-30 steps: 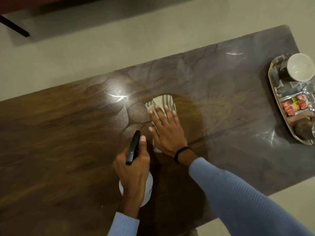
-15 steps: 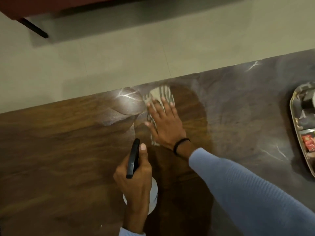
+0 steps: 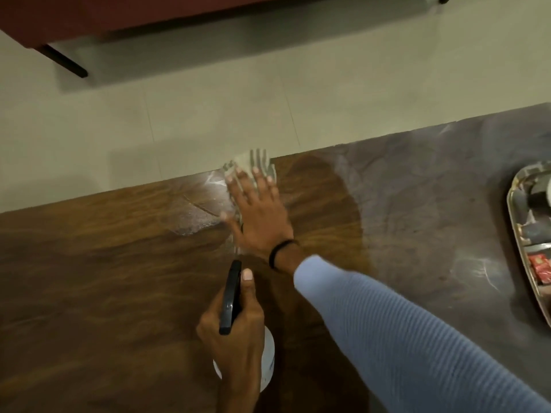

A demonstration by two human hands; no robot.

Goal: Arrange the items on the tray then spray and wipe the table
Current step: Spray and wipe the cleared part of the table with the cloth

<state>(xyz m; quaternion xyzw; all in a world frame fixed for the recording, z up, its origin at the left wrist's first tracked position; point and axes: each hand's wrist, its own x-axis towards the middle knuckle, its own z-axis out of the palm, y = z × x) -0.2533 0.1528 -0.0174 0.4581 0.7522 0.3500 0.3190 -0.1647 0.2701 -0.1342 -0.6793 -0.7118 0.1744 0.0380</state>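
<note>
Now your cloth (image 3: 253, 162) lies at the far edge of the table (image 3: 104, 263), pressed under your flat-fingered right hand (image 3: 259, 216); wiping is under way; your left hand (image 3: 235, 338) grips the spray bottle (image 3: 231, 296); next, I'd sweep toward the duller stretch beside the tray (image 3: 518, 254).

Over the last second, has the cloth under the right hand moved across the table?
Yes. The cloth under the right hand has slid away from the person to the far edge of the table; a second ago it lay well short of it.

Ribbed blue sleeve (image 3: 402, 338), black wristband (image 3: 281, 250)
</note>
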